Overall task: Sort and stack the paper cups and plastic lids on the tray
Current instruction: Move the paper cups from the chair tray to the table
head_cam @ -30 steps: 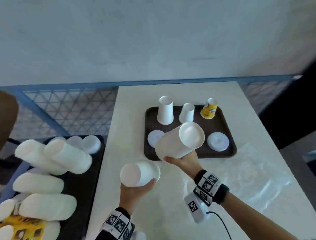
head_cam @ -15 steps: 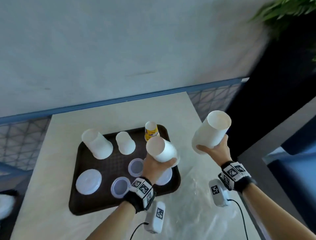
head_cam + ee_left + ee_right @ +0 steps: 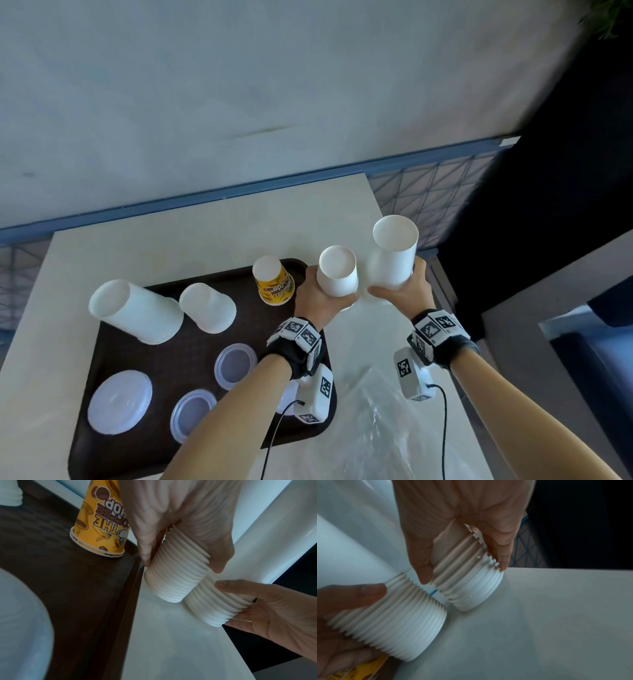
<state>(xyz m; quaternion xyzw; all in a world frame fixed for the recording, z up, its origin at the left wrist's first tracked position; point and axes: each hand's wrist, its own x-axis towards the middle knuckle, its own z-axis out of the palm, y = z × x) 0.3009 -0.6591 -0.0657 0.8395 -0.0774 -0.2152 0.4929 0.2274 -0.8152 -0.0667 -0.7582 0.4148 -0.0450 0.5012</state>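
My left hand (image 3: 323,296) grips a short stack of upside-down white cups (image 3: 337,274) (image 3: 175,577), its rims on or just above the table right of the brown tray (image 3: 113,442). My right hand (image 3: 399,293) grips a taller white cup stack (image 3: 392,257) (image 3: 465,580) right beside it, rims at the table too. On the tray stand a wide white cup stack (image 3: 137,311), a smaller white stack (image 3: 209,308) and yellow printed cups (image 3: 274,284) (image 3: 101,524), all upside down. Several clear lids (image 3: 120,401) lie on the tray's front half.
A crumpled clear plastic bag (image 3: 387,428) lies on the white table (image 3: 171,240) in front of my right arm. The table's right edge runs close to the taller stack, with a blue mesh fence (image 3: 428,192) and a dark panel beyond.
Both hands have carried their cup stacks from mid-air down to the table right of the tray and turned them base up, side by side. The view swung right.
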